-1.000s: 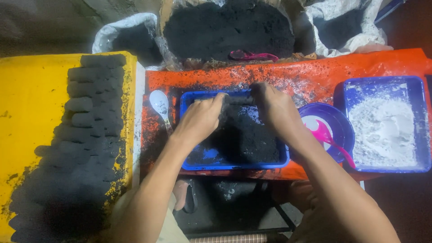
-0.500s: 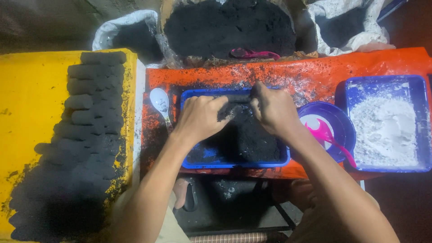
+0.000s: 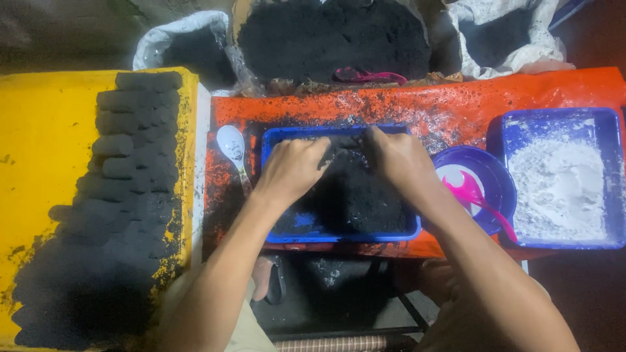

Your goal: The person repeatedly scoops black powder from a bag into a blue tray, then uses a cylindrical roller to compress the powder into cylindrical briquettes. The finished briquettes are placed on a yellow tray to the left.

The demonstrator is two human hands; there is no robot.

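Head view: left hand [image 3: 291, 168] and right hand [image 3: 398, 158], fingers curled, press black charcoal mix [image 3: 355, 195] in the blue tray [image 3: 339, 237]; even, firm squeezing between them seems key.

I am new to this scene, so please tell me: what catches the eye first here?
Both hands, left hand and right hand, press into black powder in the blue tray at the centre. On the left, dark pressed rolls lie stacked on a yellow surface. At the right, another blue tray holds white powder.

Both hands (left hand [image 3: 291, 168], right hand [image 3: 399, 160]) in black powder [image 3: 355, 195], blue tray [image 3: 339, 238].
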